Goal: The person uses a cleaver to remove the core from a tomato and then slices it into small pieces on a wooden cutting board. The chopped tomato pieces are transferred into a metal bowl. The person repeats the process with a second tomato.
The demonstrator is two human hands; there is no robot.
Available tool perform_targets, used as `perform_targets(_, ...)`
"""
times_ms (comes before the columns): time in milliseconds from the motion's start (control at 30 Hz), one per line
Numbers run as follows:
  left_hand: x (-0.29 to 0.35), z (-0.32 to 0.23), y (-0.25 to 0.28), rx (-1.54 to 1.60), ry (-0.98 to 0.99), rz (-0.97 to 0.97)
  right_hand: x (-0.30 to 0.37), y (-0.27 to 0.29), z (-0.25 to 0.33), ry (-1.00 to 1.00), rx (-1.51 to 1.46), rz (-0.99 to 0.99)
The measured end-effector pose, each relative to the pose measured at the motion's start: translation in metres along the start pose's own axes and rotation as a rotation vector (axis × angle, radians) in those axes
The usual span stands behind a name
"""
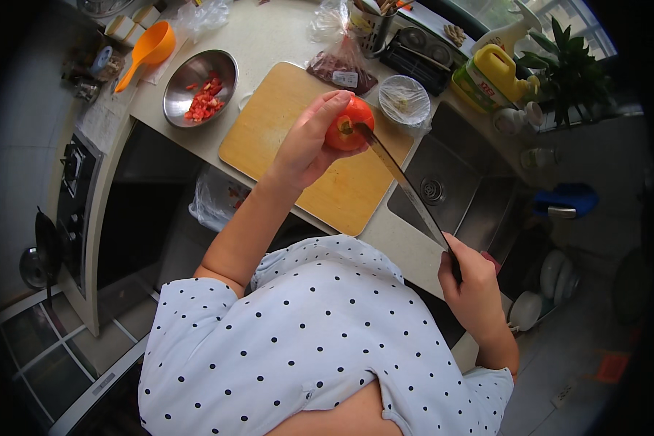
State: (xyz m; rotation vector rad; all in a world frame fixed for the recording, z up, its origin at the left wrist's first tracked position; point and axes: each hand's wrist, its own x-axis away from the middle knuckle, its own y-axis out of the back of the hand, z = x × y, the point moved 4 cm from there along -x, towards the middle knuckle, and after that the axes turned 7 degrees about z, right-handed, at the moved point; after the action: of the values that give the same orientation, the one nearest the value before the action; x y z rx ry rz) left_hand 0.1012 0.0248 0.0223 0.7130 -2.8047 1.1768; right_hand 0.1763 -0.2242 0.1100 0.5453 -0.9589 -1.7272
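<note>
A whole red tomato (358, 114) is held above the cutting board by my left hand (311, 138), its fingers wrapped round the side. My right hand (474, 280) grips the handle of a long knife (407, 187). The blade slants up and left, and its tip touches the tomato at the stem end, where a small pale notch shows. Under both lies the wooden cutting board (269, 123). To its left stands a steel bowl (174, 89) with chopped red tomato pieces (206, 100) in it.
A bag of dark red meat (341, 67) lies behind the board, beside a plastic-covered bowl (404, 99). The sink (443, 156) is at right, with a yellow jug (493, 76) behind it. An orange ladle (152, 45) lies far left. A stove (76, 182) stands at the left.
</note>
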Motion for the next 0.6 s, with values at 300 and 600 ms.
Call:
perform_targets(300, 0.002, -0.005, 0.001, 0.080, 0.085, 0.149, 0.008, 0.004, -0.005, -0.251, -0.339, 0.097)
perform_targets(600, 0.005, -0.008, -0.003, 0.014, 0.065, 0.163, 0.005, 0.020, 0.002, -0.337, -0.403, 0.158)
